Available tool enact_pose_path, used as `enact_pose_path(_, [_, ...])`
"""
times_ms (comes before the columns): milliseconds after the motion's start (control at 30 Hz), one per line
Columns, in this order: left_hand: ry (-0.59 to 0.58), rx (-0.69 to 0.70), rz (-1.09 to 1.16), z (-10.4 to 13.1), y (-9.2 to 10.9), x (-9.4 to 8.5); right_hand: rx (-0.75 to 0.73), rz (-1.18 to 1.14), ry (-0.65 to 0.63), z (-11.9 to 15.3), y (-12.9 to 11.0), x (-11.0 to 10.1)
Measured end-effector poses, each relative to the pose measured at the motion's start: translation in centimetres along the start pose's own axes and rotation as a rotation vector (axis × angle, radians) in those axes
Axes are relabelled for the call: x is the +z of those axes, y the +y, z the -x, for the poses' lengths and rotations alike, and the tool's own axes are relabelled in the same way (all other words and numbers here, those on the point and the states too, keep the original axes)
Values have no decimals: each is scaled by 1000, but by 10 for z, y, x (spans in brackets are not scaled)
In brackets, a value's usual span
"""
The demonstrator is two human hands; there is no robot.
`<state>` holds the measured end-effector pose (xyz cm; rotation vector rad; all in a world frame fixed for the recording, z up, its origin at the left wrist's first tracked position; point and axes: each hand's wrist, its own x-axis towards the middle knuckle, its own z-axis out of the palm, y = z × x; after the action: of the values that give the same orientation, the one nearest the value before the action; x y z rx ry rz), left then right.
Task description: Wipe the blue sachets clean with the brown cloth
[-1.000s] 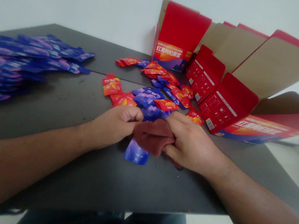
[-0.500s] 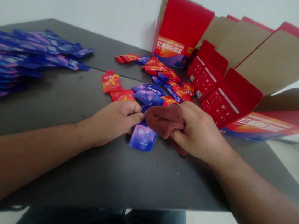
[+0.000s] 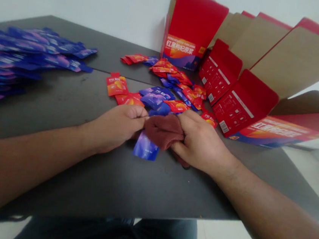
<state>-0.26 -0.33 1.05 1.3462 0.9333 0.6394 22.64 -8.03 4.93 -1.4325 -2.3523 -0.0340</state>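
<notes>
1. The left hand [image 3: 119, 126] pinched the upper edge of a blue sachet [image 3: 145, 149] at the centre of the dark table [image 3: 90, 180], fingers curled shut on the packet.
2. The right hand [image 3: 199, 141] was clamped on a brown cloth [image 3: 162, 130], bunched & pressed over the sachet's top half; only the lower part of the packet showed, at 6 o'clock from the cloth.
3. Hands met at the cloth, left at 9 o'clock, right at 3 o'clock, both forearms running back toward the camera.
4. A loose scatter of red and blue sachets [image 3: 162, 97] lay at 12 o'clock from the hands, just beyond the knuckles; one red sachet [image 3: 116, 85] sat apart at 11 o'clock.
5. A big pile of blue sachets [image 3: 26, 56] filled the table's far-left side, approx. 10 o'clock, well apart from the hands.
6. An upright red box [image 3: 190, 31] w/ printed front stood at 12 o'clock against the white wall; opened red cartons [image 3: 235, 101] w/ brown cardboard flaps spread from 1 to 3 o'clock, the nearest lying on its side near the right hand.
</notes>
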Motion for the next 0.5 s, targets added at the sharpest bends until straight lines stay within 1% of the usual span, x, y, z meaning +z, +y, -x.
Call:
enact_pose_path(67, [15,34,-63,-1,-3,-3,-68,-30,-95,3,-8,0])
enact_pose_path(133, [-1,74,-137,-1,-4,-6,-125,-45,-148,5,-12,-3])
enact_pose_path(200, [-31,84,-156,1,-3,-7,-110,-24,-117,5,-9,-7])
enact_pose_path(333, [-80,77,-191,3,-1,-6,57,58,78,0,7,-10])
enact_pose_path(367, [-75,87,-198,4,0,-5,69,57,97,-1,8,-9])
enact_pose_path(400, [-62,98,-191,4,-1,-5,69,46,100,-1,8,-8])
enact_pose_path(433, [-48,107,-173,4,-1,-5,47,24,72,0,5,-6])
enact_pose_path(500, [-27,123,-145,3,-2,-6,-34,-29,-24,2,-5,-3])
